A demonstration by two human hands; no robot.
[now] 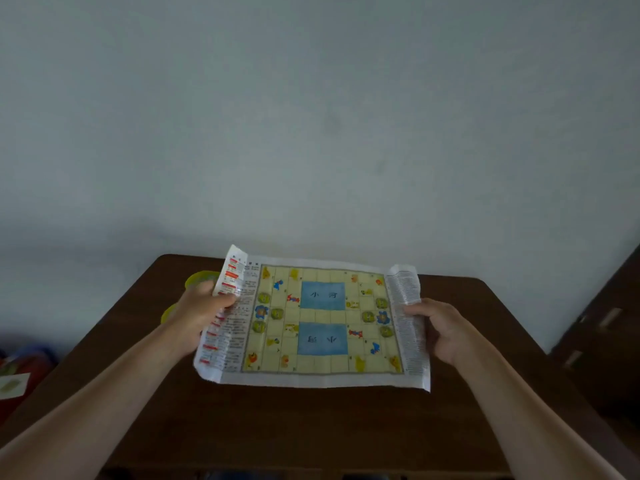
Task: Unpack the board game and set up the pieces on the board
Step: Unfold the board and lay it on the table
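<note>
A paper game board [322, 320] is spread out over the brown table [311, 420]. It shows a pale yellow grid, two blue river squares and small animal pictures, with printed text strips at both ends. My left hand [199, 315] grips its left edge, which curls upward. My right hand [440, 327] grips the right edge, also curled up. A yellow-green container [199, 278] sits behind my left hand, mostly hidden by the hand and the paper. No loose pieces are visible on the board.
A plain grey wall rises right behind the table. Dark wooden furniture [602, 334] stands to the right of the table. A red and blue item [20, 372] lies low at the left edge of view.
</note>
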